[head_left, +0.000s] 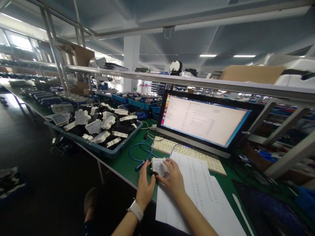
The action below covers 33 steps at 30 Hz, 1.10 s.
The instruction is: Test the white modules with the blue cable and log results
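Note:
A small boxy device (159, 166) with a whitish, partly clear cover and a dark underside sits between my hands at the front of the green table. My right hand (174, 178) grips it, fingertips on the top right of the cover and thumb along the near edge. My left hand (145, 184), wearing a white watch (136, 209), is at the device's left side with fingers stretched and thumb apart. Whether its thumb touches the near left corner, I cannot tell. A blue cable (134, 156) with a dark blue plug-like end (139, 166) lies just beyond my left hand.
Printed sheets (197, 193) lie under my right forearm, with a white pen-like stick (242, 213) to their right. Behind stand a keyboard (189, 152) and a lit monitor (201, 118). A blue tray (113, 151) at left holds several similar devices. A shelf (152, 76) crosses above.

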Tool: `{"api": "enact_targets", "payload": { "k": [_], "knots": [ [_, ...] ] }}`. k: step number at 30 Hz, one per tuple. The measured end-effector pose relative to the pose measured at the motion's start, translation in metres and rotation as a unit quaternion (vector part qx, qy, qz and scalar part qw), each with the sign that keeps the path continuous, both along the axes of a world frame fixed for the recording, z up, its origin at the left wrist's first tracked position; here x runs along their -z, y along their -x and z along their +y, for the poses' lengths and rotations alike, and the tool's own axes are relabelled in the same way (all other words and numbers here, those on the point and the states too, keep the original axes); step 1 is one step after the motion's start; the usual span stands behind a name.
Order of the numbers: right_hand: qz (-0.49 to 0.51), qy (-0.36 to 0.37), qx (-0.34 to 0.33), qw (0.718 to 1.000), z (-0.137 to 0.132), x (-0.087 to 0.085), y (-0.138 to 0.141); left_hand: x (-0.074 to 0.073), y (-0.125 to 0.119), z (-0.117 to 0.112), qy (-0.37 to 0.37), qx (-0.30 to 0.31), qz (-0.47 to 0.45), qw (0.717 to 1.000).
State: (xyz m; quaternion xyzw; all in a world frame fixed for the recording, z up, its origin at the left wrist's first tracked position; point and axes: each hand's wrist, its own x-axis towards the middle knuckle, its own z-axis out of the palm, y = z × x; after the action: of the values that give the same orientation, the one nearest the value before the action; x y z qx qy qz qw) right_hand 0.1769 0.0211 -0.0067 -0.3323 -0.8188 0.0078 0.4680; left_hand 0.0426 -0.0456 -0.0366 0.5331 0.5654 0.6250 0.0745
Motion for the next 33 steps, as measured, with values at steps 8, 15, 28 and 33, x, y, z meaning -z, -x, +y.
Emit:
{"api": "enact_targets", "payload": {
  "k": [8, 15, 28, 33],
  "knots": [
    [-0.012, -0.014, -0.02, 1.0, 0.007, 0.001, 0.01, 0.006, 0.0, -0.003, 0.017, -0.016, 0.036, 0.999],
    [-0.007, -0.026, -0.046, 0.999, 0.008, 0.004, 0.007, 0.004, -0.005, -0.005, 0.042, -0.035, 0.026, 0.998],
    [-0.019, -0.092, -0.068, 0.993, 0.032, 0.034, 0.007, -0.007, -0.013, -0.009, 0.165, -0.031, -0.032, 0.985],
    [-0.045, -0.158, -0.083, 0.983, 0.038, 0.034, 0.004, -0.002, -0.013, -0.004, 0.166, -0.032, -0.04, 0.985]
  ]
}}
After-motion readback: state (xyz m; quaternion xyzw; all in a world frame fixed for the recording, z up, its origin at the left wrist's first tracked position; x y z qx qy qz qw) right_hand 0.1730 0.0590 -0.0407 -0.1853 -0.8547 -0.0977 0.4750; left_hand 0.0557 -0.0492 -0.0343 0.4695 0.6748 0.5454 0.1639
